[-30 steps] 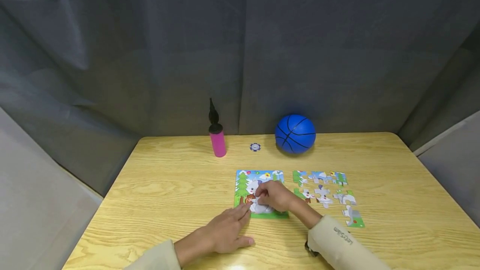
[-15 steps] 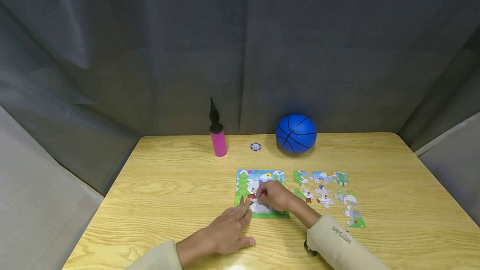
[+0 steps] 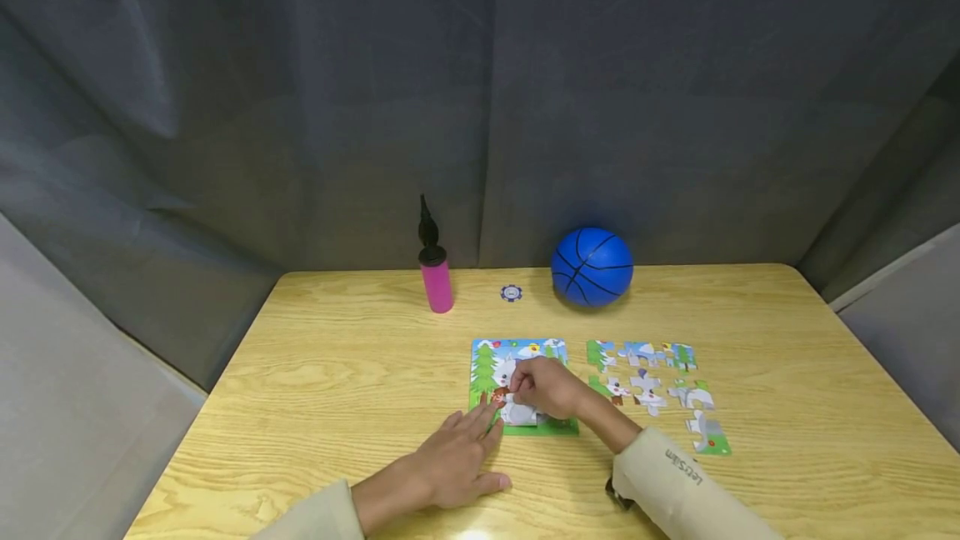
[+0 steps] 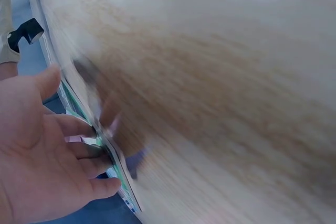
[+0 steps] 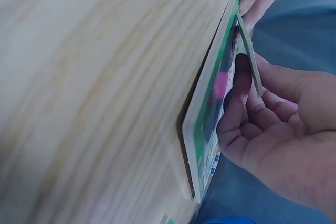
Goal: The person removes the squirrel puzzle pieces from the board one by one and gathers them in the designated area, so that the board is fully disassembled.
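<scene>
One pink pump (image 3: 436, 277) is stood upright at the far left of the table (image 3: 330, 373), with one small blue disc (image 3: 511, 293) and one blue ball (image 3: 592, 267) to its right. The left hand (image 3: 453, 461) is laid flat with straight fingers, its fingertips touching the near left corner of one puzzle tray (image 3: 483, 361). Over the tray, one puzzle piece (image 5: 250, 56) is pinched in the curled fingers of the right hand (image 3: 550, 388), tilted up off the partly filled picture. Right of the tray, about eight loose pieces (image 3: 648, 377) are spread on the wood; the exact count cannot be told.
</scene>
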Tool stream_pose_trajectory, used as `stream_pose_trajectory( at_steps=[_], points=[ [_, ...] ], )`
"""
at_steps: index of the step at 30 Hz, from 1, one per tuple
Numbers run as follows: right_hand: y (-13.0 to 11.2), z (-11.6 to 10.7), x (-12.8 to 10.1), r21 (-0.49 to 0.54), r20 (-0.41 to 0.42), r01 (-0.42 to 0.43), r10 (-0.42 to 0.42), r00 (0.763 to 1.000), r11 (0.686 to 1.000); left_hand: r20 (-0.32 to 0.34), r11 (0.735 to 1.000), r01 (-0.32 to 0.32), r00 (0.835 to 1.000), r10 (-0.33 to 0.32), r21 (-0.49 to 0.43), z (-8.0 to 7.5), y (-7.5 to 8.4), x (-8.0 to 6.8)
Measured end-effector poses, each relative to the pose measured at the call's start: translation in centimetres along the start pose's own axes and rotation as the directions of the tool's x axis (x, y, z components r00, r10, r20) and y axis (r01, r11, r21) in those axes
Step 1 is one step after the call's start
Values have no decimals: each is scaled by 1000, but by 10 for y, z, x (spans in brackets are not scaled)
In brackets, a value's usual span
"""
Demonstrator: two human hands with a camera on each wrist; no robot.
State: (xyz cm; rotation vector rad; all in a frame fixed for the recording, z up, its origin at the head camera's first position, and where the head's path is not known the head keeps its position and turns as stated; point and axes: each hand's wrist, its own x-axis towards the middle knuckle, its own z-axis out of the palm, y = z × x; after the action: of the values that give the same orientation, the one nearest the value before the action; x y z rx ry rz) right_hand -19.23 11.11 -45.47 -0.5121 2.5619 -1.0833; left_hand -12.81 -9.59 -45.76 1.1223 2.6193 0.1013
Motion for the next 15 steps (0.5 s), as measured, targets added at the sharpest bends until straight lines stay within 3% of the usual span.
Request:
stream_pose_trajectory(
  at_steps=[9,15],
  points=[
    [9,-15,-9,28,3,77,-77,997,997,11,1000,7,1000,-6,-24,-3,1,0],
    [15,-33,-21,52,-13,73,-73,997,996,14,999,12,1000,-12,-30,-4,1,-1]
  ],
)
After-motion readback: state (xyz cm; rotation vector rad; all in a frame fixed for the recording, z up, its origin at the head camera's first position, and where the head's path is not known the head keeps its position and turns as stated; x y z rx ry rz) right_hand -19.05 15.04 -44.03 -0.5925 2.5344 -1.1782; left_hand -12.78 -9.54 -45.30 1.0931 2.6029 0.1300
